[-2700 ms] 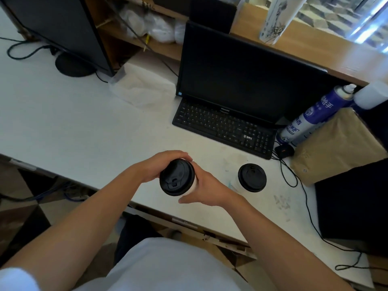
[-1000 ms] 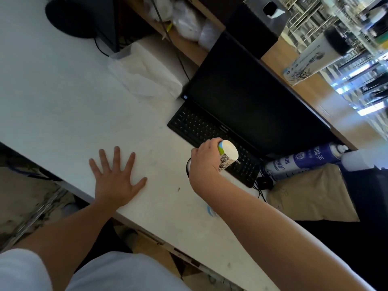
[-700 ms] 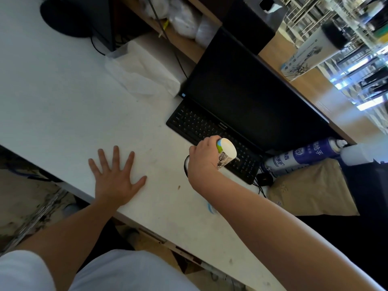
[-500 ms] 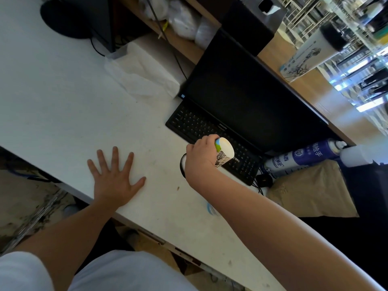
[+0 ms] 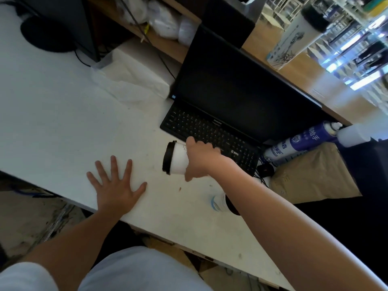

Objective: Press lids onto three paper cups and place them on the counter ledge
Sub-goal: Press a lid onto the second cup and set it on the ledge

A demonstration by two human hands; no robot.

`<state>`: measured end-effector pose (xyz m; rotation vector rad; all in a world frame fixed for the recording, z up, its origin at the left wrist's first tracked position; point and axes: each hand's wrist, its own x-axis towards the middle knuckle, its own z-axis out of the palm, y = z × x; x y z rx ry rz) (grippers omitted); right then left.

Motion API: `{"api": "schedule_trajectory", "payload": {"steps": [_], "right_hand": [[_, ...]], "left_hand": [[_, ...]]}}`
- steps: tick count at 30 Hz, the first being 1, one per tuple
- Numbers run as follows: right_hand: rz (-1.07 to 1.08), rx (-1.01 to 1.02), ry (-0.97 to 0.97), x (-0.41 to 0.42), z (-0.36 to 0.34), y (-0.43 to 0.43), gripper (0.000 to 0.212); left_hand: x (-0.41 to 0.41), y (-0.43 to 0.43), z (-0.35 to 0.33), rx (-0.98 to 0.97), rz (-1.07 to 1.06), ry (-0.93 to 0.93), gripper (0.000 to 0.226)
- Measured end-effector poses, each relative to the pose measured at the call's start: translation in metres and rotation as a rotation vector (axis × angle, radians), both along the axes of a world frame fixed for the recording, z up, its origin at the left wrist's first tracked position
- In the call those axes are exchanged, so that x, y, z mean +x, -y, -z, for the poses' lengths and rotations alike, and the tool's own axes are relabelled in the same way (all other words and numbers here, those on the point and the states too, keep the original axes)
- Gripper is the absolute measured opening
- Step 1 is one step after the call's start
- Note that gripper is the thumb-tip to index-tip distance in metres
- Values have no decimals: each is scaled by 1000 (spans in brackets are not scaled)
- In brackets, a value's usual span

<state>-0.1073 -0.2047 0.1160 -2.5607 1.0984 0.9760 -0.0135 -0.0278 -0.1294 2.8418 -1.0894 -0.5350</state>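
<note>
My right hand (image 5: 202,159) grips a white paper cup (image 5: 177,158) with a black lid, held above the white desk in front of the keyboard; in this tilted view its lid points left. My left hand (image 5: 115,186) lies flat on the desk (image 5: 52,114) with fingers spread. A second lidded cup (image 5: 220,203) stands on the desk, partly hidden under my right forearm. A third lidded cup (image 5: 294,36) with a printed side stands on the wooden counter ledge (image 5: 344,101) behind the monitor.
A black monitor (image 5: 237,91) and keyboard (image 5: 210,137) stand between the desk and the ledge. A blue spray can (image 5: 298,144), a white bottle (image 5: 352,136) and a brown paper bag (image 5: 310,175) are at the right. A tissue box (image 5: 130,80) lies at the left.
My right hand has shifted its grip on the cup: the lidded end now shows to the left of the hand, where before the cup's base showed to its right. The left hand stays flat.
</note>
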Motion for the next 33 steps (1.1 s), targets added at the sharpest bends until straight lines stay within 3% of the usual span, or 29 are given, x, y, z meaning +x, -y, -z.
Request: {"api": "schedule_trajectory", "payload": {"steps": [3,7,12,14,23,26,29,31,33], "right_hand": [[276,268,357,-14,-5,-1,93],[554,400,830,-34,-5,-9,83],[762,442,1132,-39,9,-14,90],[801,407,1185,-35,17,-16,97],[977,359,1272,-22,38,-42,85],[1036,345,1244,-21,41,-46,82],[1074,348,1228,-16,40,-49,79],[1082,342,1228,-10,39,-51,78],[1087,341,1236,-5,34,-53,78]], "left_hand": [[5,1,-4,46,17,-50,99],[15,6,-9,99,67,-115,96],[22,11,-16,172,113,-204,98],[29,12,-17,190,175,-202,101],[56,26,-41,324,330,-269,106],[70,56,-75,195,169,-584,106],[96,82,-127,-72,-27,-1177,98],[107,93,-162,-82,147,-1300,86],[111,103,-191,-92,376,-1285,88]]}}
